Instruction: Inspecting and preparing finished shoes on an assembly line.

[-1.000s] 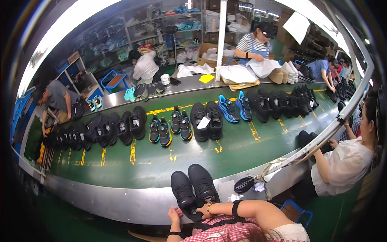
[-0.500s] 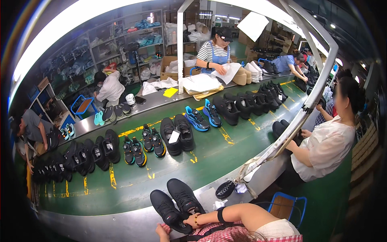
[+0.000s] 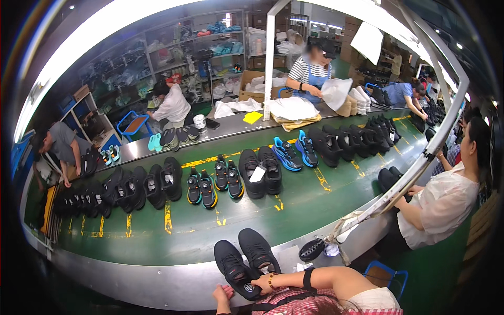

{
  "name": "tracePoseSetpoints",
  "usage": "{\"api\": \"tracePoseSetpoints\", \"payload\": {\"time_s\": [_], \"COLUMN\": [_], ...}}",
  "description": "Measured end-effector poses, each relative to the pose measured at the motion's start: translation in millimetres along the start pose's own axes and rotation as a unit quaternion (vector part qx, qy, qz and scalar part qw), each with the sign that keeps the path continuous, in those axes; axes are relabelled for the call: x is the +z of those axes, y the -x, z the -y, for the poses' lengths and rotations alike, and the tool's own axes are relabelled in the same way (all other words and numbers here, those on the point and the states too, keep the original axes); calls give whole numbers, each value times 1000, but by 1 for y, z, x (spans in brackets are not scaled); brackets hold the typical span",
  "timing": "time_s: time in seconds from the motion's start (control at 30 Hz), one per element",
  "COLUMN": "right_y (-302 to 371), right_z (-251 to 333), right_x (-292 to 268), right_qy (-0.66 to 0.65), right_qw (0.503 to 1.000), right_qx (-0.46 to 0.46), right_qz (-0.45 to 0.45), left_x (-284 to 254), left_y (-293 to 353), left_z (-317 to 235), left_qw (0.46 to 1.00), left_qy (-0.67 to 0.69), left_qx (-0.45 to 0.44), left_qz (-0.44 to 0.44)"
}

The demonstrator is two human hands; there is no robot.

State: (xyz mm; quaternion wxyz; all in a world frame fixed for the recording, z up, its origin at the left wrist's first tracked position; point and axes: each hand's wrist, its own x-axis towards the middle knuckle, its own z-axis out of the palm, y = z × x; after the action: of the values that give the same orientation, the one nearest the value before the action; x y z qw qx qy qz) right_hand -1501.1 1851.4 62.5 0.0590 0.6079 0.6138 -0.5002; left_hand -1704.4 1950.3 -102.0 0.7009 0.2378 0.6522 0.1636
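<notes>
A pair of black sneakers lies side by side on the metal ledge before me, toes pointing away: the left sneaker (image 3: 229, 258) and the right sneaker (image 3: 257, 248). My right hand (image 3: 265, 283) has its fingers curled at the heel opening of the left sneaker; its fingertips are partly hidden. A round pale mark shows at that heel. Beside the same heel, my left hand (image 3: 224, 292) rests in the air at the ledge's near edge, fingers extended and holding nothing. To the right of the pair lies a small black ridged shoe-shaped piece (image 3: 311, 250).
Beyond the ledge, a green belt (image 3: 131, 247) carries rows of shoes, among them a blue-and-black pair (image 3: 287, 154). A white metal post (image 3: 457, 100) curves down at right. Co-workers sit or stand around, one at right in a white top (image 3: 441, 210). Crumpled paper (image 3: 332, 250) lies on the ledge.
My view has turned left, so everything sits farther right. The left sneaker's heel has tilted slightly, showing the round mark. Across the belt, a co-worker has raised a white sheet.
</notes>
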Motion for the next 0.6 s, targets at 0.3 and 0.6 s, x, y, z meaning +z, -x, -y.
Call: {"api": "tracePoseSetpoints", "payload": {"time_s": [0.3,0.6], "right_y": [-10,-18], "right_z": [5,3], "right_x": [7,20], "right_qy": [10,15], "right_qw": [998,998], "right_qx": [20,4], "right_qz": [53,66], "left_x": [0,-2], "left_y": [8,20], "left_z": [-13,-20], "left_qw": [1000,1000], "left_qy": [-12,-24], "left_qx": [9,9], "left_qz": [6,-12]}}
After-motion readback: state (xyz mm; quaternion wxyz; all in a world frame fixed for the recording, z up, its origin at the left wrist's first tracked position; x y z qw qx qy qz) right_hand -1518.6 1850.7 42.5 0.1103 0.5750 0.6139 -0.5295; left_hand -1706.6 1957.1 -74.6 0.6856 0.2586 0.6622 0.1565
